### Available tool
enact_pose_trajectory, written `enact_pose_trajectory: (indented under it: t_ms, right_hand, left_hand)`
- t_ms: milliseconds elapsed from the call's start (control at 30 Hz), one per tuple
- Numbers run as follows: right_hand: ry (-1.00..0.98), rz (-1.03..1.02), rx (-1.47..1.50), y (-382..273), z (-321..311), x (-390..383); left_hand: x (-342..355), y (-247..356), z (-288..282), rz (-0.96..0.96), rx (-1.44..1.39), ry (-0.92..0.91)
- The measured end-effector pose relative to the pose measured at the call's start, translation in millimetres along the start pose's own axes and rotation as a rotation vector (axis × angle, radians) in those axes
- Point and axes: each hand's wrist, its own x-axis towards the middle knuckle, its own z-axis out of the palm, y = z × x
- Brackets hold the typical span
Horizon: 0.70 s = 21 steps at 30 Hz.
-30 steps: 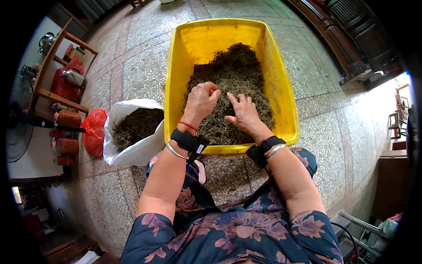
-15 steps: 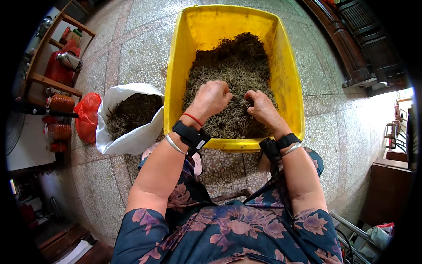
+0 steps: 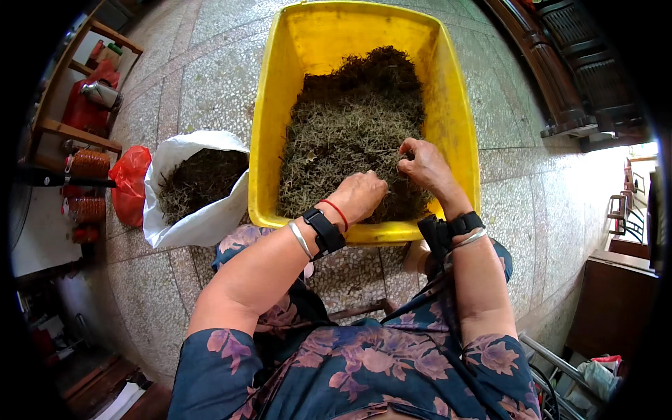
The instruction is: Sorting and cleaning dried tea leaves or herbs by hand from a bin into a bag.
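A yellow plastic tub (image 3: 269, 126) holds a mound of dried, twiggy plant material (image 3: 343, 133), darker at the far end. My left hand (image 3: 360, 192) is low over the near part of the mound, fingers curled in; what they hold is hidden. My right hand (image 3: 427, 168) is a little higher, at the mound's right side, with fingers bent into a pinch; anything between them is too small to make out. A white sack (image 3: 213, 227) with similar dried material stands just left of the tub.
A red plastic bag (image 3: 128, 189), jars of orange contents (image 3: 87, 210) and a wooden shelf (image 3: 80, 129) are on the left. Dark carved wooden furniture (image 3: 560, 77) stands at upper right. A metal frame (image 3: 549, 350) is at lower right.
My left hand has moved down and rightward, toward the tub's near edge. My right hand has shifted up and right, its fingers now curled where they were spread.
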Motion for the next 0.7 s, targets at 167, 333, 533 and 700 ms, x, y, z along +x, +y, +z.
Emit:
enact_pose_trajectory:
  t_ms: [167,333,533,700]
  right_hand:
    - [-0.089,-0.035,0.039,0,-10,0]
    - [-0.184,-0.079,0.050,1,-11,1]
    - [-0.381,0.025,0.309,-22,-22,3]
    - [-0.242,-0.052,0.815,-32,-18,1]
  left_hand:
    - [14,-15,-17,-0.040,-0.133,-0.067]
    - [14,-29,-54,-0.168,-0.745,-0.111]
    - [10,-44,-76,-0.256,-1.067,-0.025]
    - [12,-48,-78,-0.238,-1.294,0.049]
